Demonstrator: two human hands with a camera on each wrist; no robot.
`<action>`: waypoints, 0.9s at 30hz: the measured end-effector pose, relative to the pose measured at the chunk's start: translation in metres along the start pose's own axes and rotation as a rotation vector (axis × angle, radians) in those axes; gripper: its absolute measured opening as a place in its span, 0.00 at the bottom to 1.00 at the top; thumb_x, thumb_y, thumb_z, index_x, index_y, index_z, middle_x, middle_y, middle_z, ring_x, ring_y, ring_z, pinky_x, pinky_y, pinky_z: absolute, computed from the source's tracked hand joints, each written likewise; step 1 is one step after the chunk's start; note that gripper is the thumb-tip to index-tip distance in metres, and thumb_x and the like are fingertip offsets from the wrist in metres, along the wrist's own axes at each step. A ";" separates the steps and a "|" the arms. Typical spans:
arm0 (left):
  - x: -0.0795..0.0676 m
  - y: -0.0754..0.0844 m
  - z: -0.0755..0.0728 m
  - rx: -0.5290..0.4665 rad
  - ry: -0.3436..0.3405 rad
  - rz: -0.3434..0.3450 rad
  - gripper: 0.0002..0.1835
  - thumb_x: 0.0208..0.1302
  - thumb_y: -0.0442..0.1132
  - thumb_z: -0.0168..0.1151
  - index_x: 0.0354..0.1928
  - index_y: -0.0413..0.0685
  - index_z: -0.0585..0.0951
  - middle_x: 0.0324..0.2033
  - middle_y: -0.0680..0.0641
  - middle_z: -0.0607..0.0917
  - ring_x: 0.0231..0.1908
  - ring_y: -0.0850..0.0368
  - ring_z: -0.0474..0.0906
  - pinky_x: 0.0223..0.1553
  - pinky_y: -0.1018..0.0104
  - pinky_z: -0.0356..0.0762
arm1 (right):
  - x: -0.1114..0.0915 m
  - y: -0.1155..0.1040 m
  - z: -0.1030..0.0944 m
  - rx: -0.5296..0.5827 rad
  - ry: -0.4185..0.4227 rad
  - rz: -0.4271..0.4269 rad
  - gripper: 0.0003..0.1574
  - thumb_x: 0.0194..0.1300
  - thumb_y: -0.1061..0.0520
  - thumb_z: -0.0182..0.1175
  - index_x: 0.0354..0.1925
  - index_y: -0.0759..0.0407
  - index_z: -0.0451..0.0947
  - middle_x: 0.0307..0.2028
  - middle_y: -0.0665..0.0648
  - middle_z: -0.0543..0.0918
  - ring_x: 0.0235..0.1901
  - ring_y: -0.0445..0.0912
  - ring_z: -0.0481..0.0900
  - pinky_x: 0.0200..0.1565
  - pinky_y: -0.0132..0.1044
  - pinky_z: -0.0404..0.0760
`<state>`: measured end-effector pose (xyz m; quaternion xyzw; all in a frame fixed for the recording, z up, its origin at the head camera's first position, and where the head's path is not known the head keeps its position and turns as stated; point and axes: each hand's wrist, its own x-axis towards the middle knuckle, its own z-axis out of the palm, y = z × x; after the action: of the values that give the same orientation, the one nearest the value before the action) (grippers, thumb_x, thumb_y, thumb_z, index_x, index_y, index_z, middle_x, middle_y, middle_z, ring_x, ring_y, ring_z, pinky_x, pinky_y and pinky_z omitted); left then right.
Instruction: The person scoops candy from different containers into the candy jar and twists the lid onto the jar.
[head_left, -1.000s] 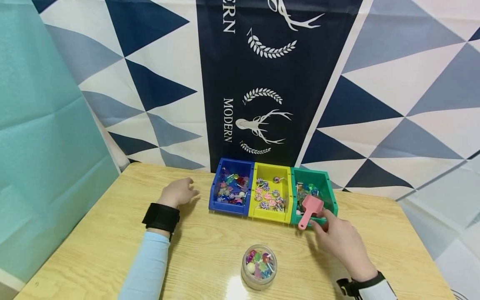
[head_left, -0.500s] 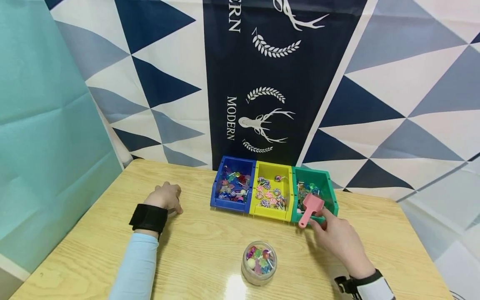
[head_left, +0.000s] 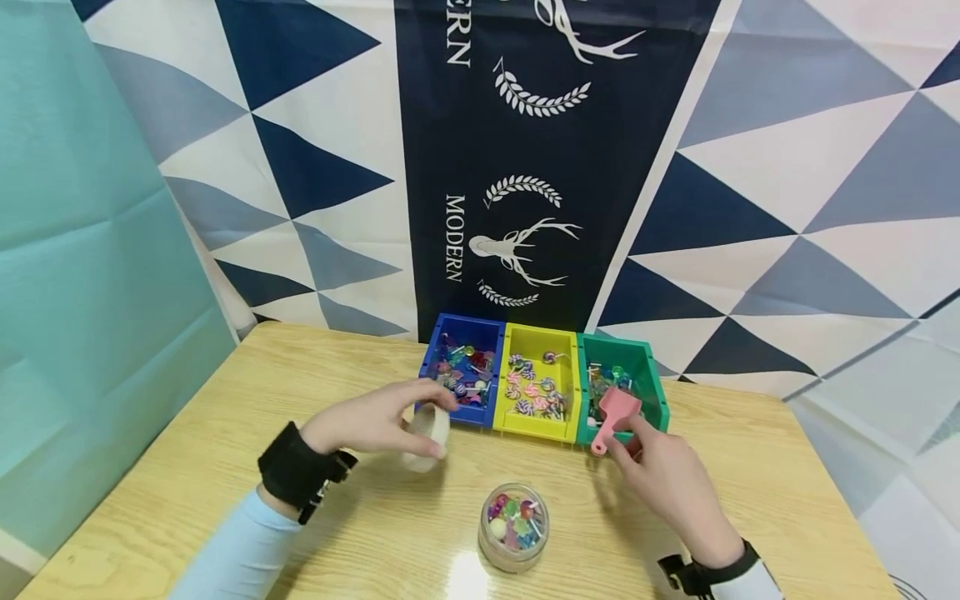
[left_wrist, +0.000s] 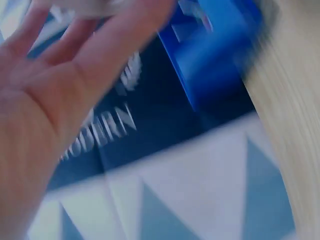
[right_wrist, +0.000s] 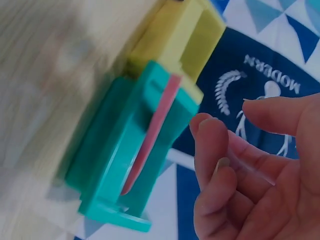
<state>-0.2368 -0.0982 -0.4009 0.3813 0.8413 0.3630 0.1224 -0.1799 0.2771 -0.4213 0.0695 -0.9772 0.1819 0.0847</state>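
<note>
In the head view my left hand [head_left: 382, 421] grips a whitish round lid [head_left: 429, 433] by its edge, tilted over the table just in front of the blue bin [head_left: 467, 329]. The left wrist view is blurred and shows only a piece of the lid [left_wrist: 90, 7] at its top edge. My right hand [head_left: 671, 475] is beside a pink scoop [head_left: 618, 406] lying over the green bin [head_left: 656, 379]. The right wrist view has the fingers loosely curled, holding nothing, apart from the scoop [right_wrist: 152, 135]. An uncovered clear jar [head_left: 513, 560] filled with colourful candy-like pieces stands between the hands.
The yellow bin [head_left: 540, 429] sits between the blue and green ones, with small swirl lollipops [head_left: 536, 392] inside. All stand on the wooden table [head_left: 375, 533] against a patterned cloth backdrop [head_left: 491, 150]. A teal cloth [head_left: 90, 250] hangs at the left.
My left hand went further left empty, then came back right and now holds the whitish lid near the blue bin. The right hand, scoop and jar stay about where they were.
</note>
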 end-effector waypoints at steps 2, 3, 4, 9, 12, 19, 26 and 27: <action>0.008 0.014 0.014 -0.043 0.049 0.065 0.24 0.53 0.59 0.63 0.53 0.71 0.73 0.51 0.61 0.71 0.50 0.60 0.67 0.44 0.62 0.75 | -0.003 -0.009 -0.002 0.055 -0.003 -0.036 0.14 0.62 0.47 0.57 0.43 0.52 0.76 0.20 0.44 0.72 0.19 0.40 0.68 0.21 0.34 0.70; 0.011 0.020 0.022 -0.069 0.080 0.102 0.24 0.53 0.59 0.63 0.53 0.70 0.73 0.52 0.60 0.70 0.51 0.59 0.66 0.44 0.62 0.75 | -0.006 -0.014 -0.002 0.102 -0.017 -0.056 0.13 0.62 0.46 0.58 0.43 0.50 0.76 0.21 0.43 0.73 0.20 0.39 0.69 0.22 0.33 0.71; 0.015 0.025 0.031 -0.093 0.113 0.145 0.23 0.53 0.58 0.64 0.51 0.69 0.74 0.53 0.59 0.69 0.52 0.59 0.66 0.44 0.63 0.75 | -0.008 -0.019 -0.003 0.163 -0.039 -0.084 0.13 0.62 0.46 0.58 0.43 0.48 0.76 0.23 0.43 0.75 0.22 0.38 0.71 0.23 0.33 0.73; 0.030 0.042 0.068 -0.204 0.189 0.341 0.17 0.51 0.52 0.67 0.37 0.57 0.71 0.53 0.53 0.69 0.53 0.56 0.67 0.47 0.64 0.74 | -0.022 -0.045 -0.001 0.541 -0.226 -0.223 0.20 0.58 0.42 0.61 0.49 0.42 0.72 0.43 0.43 0.78 0.42 0.39 0.76 0.36 0.35 0.80; 0.034 0.044 0.081 -0.178 0.198 0.409 0.18 0.49 0.53 0.68 0.32 0.58 0.68 0.53 0.53 0.68 0.54 0.57 0.66 0.50 0.63 0.72 | -0.028 -0.053 0.002 0.600 -0.249 -0.305 0.26 0.54 0.40 0.63 0.51 0.41 0.70 0.53 0.45 0.73 0.49 0.41 0.73 0.41 0.38 0.79; 0.033 0.036 0.099 -0.084 0.179 0.463 0.22 0.44 0.58 0.68 0.26 0.58 0.65 0.51 0.55 0.68 0.54 0.60 0.65 0.54 0.64 0.68 | -0.032 -0.053 0.012 0.388 -0.238 -0.421 0.28 0.46 0.35 0.66 0.47 0.32 0.71 0.58 0.41 0.70 0.54 0.41 0.66 0.46 0.39 0.77; 0.028 0.030 0.109 0.058 0.094 0.474 0.23 0.42 0.63 0.67 0.23 0.59 0.66 0.46 0.58 0.65 0.51 0.64 0.61 0.51 0.73 0.66 | -0.032 -0.057 0.023 0.265 -0.313 -0.481 0.27 0.44 0.33 0.66 0.43 0.31 0.70 0.55 0.40 0.69 0.55 0.41 0.64 0.53 0.44 0.72; 0.027 0.030 0.109 0.085 0.084 0.475 0.23 0.42 0.64 0.66 0.23 0.60 0.66 0.46 0.59 0.64 0.51 0.64 0.60 0.51 0.73 0.66 | -0.032 -0.057 0.025 0.263 -0.319 -0.487 0.27 0.44 0.33 0.66 0.43 0.32 0.70 0.55 0.40 0.68 0.55 0.41 0.63 0.53 0.43 0.72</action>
<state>-0.1863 -0.0085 -0.4546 0.5576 0.7470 0.3615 -0.0176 -0.1422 0.2183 -0.4306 0.3392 -0.9009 0.2681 -0.0383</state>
